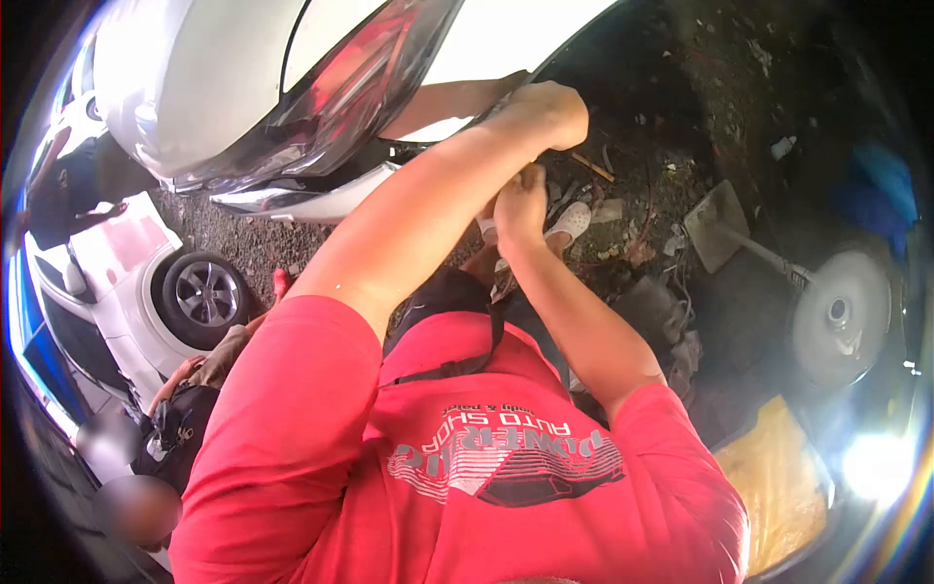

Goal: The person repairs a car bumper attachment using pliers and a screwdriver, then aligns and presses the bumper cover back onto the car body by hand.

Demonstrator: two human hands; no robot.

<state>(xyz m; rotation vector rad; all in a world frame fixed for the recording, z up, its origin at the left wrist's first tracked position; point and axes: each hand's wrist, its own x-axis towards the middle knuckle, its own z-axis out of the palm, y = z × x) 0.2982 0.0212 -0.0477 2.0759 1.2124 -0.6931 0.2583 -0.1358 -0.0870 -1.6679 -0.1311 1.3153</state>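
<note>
My left hand (556,109) is at the edge of the white car's panel (506,39), bent at the wrist with its fingers curled down out of sight. Just below it, my right hand (521,202) is closed, its fingers curled together; whatever is in them is hidden. Close to both hands is the car's headlight (341,83), with a loose-looking white bumper piece (331,198) under it. My left forearm crosses in front of part of the bumper. The dark wheel-arch area beyond my hands is too dim to make out.
Rubble and litter cover the dirt ground (623,185). On the right stand a round pale metal base (842,316) with a post and square plate (717,226), and a yellowish panel (778,487). Other people (180,428) and another white car's wheel (204,300) are at left.
</note>
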